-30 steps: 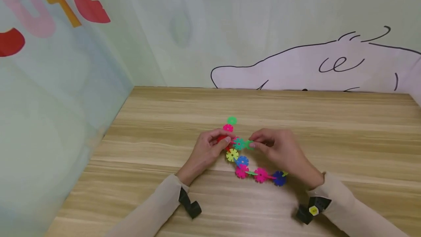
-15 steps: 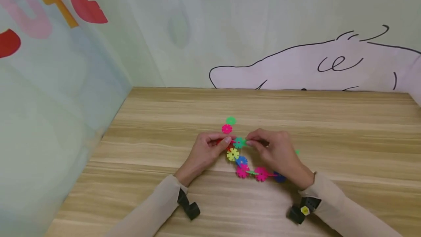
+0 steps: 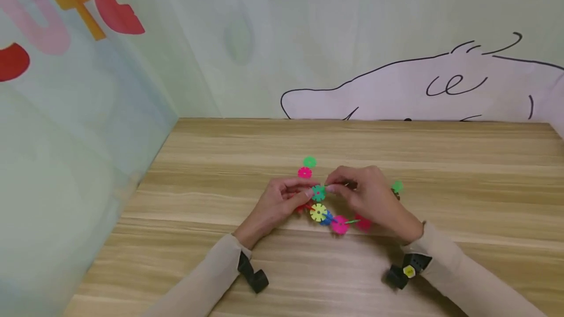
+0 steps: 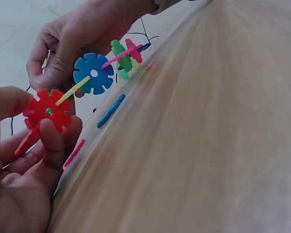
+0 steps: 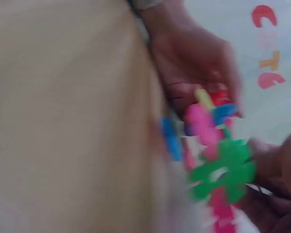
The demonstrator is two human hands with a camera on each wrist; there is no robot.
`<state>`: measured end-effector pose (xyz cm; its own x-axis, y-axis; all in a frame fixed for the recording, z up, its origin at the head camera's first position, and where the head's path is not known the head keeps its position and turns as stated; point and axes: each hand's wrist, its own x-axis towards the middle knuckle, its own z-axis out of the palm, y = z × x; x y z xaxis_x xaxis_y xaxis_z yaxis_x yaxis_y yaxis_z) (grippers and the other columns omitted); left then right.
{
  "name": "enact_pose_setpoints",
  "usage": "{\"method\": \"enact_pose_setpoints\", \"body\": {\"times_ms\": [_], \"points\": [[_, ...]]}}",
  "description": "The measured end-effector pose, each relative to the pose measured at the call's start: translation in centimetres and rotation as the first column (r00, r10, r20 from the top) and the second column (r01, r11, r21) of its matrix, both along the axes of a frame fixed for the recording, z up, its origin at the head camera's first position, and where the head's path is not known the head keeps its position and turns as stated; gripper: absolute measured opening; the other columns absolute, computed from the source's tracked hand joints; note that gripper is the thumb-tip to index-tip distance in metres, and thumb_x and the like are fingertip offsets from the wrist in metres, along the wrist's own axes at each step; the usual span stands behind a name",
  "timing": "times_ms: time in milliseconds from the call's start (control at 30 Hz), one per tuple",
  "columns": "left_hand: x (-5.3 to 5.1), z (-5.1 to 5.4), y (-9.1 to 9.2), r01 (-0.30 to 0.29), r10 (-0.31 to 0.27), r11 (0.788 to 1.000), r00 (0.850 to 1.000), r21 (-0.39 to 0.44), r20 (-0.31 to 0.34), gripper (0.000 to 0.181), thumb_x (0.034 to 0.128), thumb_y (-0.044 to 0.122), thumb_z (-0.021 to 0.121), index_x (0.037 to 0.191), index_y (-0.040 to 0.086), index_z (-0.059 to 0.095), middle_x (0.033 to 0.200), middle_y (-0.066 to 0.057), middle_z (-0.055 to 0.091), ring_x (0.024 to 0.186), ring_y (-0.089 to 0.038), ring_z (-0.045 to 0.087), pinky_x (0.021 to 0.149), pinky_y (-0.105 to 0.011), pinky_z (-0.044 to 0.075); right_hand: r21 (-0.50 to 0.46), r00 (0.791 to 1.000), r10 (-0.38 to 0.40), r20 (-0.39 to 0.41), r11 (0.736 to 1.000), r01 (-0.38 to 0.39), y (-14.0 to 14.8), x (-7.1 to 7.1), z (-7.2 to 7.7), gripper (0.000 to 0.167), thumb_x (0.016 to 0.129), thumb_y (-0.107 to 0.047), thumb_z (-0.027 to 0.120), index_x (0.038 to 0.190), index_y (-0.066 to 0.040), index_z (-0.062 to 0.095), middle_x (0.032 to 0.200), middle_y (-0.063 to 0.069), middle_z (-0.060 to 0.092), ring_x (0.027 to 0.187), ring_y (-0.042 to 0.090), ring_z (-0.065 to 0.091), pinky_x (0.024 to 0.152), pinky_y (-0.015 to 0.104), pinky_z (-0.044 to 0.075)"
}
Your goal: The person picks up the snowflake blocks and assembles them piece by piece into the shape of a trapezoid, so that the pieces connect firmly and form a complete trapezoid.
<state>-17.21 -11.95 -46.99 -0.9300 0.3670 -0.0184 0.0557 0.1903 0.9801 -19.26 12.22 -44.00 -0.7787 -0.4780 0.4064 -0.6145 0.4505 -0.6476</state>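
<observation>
My left hand (image 3: 282,202) grips a red notched plastic disc (image 4: 47,109), part of a chain of interlocking snowflake discs. Beside its fingertips, in the head view, a teal disc (image 3: 318,192) faces the camera. My right hand (image 3: 369,192) pinches at a thin green disc (image 3: 326,188) right against the teal one; its fingers hide most of it. From the red disc the chain runs through a yellow disc (image 3: 318,213), a blue one (image 3: 327,218) and a pink one (image 3: 340,225), then passes behind my right hand. The right wrist view is blurred.
A green disc (image 3: 310,162) and a pink disc (image 3: 304,172) are beyond my left hand. Another green disc (image 3: 397,186) shows right of my right hand. The wooden table (image 3: 211,155) meets printed cloth walls (image 3: 198,38) at the back and left.
My right hand has moved slightly left, bringing the green disc up against the teal one. The lower chain has shifted up and right, and its far end is now behind my right hand.
</observation>
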Motion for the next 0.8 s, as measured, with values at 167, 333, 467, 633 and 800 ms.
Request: {"method": "enact_pose_setpoints", "body": {"times_ms": [167, 333, 467, 633, 800], "points": [[-0.1, 0.0, 0.0, 0.044, -0.044, 0.998, 0.999, -0.035, 0.009, 0.031, 0.1041, 0.024, 0.070, 0.131, 0.011, 0.076, 0.121, -0.009, 0.080, 0.095, -0.007, 0.072, 0.079, -0.021, 0.058, 0.136, 0.989, 0.033, 0.144, 0.989, -0.053, 0.0, -3.0, 2.6, 0.013, 0.104, -0.010, 0.070, 0.105, -0.004, 0.082, 0.092, 0.007, 0.082, 0.072, 0.015, 0.067, 0.066, 0.024, 0.055], [0.0, 0.0, 0.0, 0.055, -0.054, 0.998, 0.998, -0.026, 0.025, 0.032, 0.1029, 0.026, 0.073, 0.132, 0.012, 0.076, 0.121, -0.008, 0.079, 0.099, -0.010, 0.074, 0.085, -0.022, 0.061, 0.352, 0.976, 0.101, 0.195, 0.921, -0.166, -1.6, -6.7, 4.6, 0.021, 0.102, -0.004, 0.068, 0.119, 0.000, 0.079, 0.101, 0.013, 0.083, 0.077, 0.016, 0.067, 0.070, 0.031, 0.056], [0.1, 0.0, 0.2, 0.068, -0.067, 0.997, 0.998, -0.040, 0.005, 0.032, 0.1017, 0.025, 0.074, 0.132, 0.013, 0.076, 0.118, -0.009, 0.078, 0.097, -0.010, 0.072, 0.084, -0.021, 0.060, 0.473, 0.970, 0.153, 0.190, 0.852, -0.227, -3.2, -8.9, 4.2, 0.030, 0.100, -0.004, 0.067, 0.128, -0.001, 0.076, 0.104, 0.013, 0.082, 0.089, 0.022, 0.072, 0.081, 0.040, 0.060], [0.1, -0.1, 0.7, 0.089, -0.089, 0.996, 0.996, -0.024, 0.012, 0.034, 0.1019, 0.022, 0.072, 0.133, 0.010, 0.074, 0.118, -0.011, 0.077, 0.095, -0.008, 0.071, 0.084, -0.020, 0.059, 0.551, 0.972, 0.169, 0.164, 0.802, -0.232, -4.3, -10.3, 2.7, 0.025, 0.093, -0.009, 0.078, 0.118, -0.006, 0.078, 0.101, 0.013, 0.074, 0.095, 0.026, 0.066, 0.087, 0.044, 0.058], [0.1, -0.1, 0.9, 0.089, -0.089, 0.996, 0.996, 0.014, 0.012, 0.033, 0.1012, 0.015, 0.068, 0.132, 0.006, 0.074, 0.117, -0.016, 0.079, 0.092, -0.005, 0.071, 0.084, -0.019, 0.059, 0.507, 0.976, 0.154, 0.156, 0.835, -0.213, -4.0, -10.8, 2.0, 0.015, 0.087, -0.003, 0.082, 0.094, -0.005, 0.069, 0.090, 0.010, 0.067, 0.086, 0.023, 0.061, 0.080, 0.040, 0.054]]}}
